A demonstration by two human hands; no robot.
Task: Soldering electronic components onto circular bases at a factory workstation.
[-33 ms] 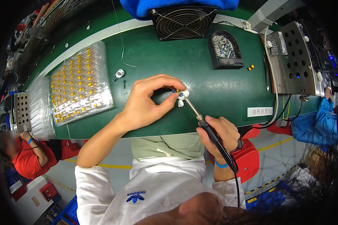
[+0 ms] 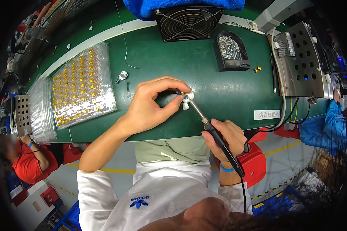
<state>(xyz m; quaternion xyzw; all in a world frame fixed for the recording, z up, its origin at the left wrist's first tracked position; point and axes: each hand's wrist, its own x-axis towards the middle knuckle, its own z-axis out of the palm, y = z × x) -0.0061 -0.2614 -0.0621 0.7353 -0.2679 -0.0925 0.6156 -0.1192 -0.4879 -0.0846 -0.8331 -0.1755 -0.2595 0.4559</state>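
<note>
My left hand [image 2: 154,104] pinches a small blue-and-gold component [image 2: 181,93] between thumb and forefinger over the green table. Against that component sit small white rounded pieces [image 2: 186,106], partly hidden by my fingertips. A soldering iron [image 2: 218,139] with a black handle is gripped in my right hand [image 2: 232,139]. Its metal tip slants up to the left and meets the white pieces beside my left fingertips; the exact contact point is too small to make out. Left of my left hand lie a round white-and-silver part [image 2: 123,75] and a thin wire [image 2: 126,57].
Clear plastic trays [image 2: 83,82] of gold components lie at left. At the back stand a black fan [image 2: 189,24] and a black bin [image 2: 232,63] of metal parts. A perforated metal stand [image 2: 304,63] is at right, with two gold components [image 2: 257,69] nearer. Other people sit at both sides.
</note>
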